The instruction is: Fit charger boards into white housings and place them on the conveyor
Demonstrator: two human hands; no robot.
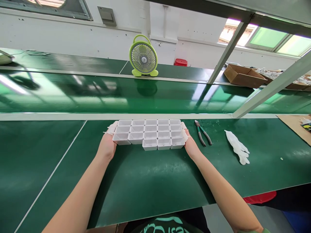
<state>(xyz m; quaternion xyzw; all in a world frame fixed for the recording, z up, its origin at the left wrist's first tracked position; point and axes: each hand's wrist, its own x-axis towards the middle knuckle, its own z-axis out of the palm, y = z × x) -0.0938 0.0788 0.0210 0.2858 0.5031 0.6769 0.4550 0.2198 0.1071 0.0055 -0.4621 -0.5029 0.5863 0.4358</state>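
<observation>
Dark shirt fabric with pale lettering (167, 225) shows at the bottom edge, nearest the camera, between the person's two outstretched forearms. At far left, a white line (52, 173) runs slantwise across the green tabletop (143, 181). Next comes the left hand (109, 142), its fingers partly covered in white, closed against the left side of a block of white plastic compartments (150, 144). Behind, on the dark ledge beyond the glossy green belt (102, 97), stands a lime-green desk fan (143, 59). Mid-view, over the far part of the tabletop, the block is held level between both hands; whether its underside touches the surface cannot be told. Its near edge is stepped, with three compartments jutting forward on the right. The right hand (191, 146), also with white on the fingers, grips the opposite side. Just beside it lie cutting pliers (201, 130), handles spread towards the person. Farther right rests a limp white glove (236, 146). An open cardboard box (243, 76) sits on the ledge behind, and flat cardboard (293, 126) lies at the right edge.
</observation>
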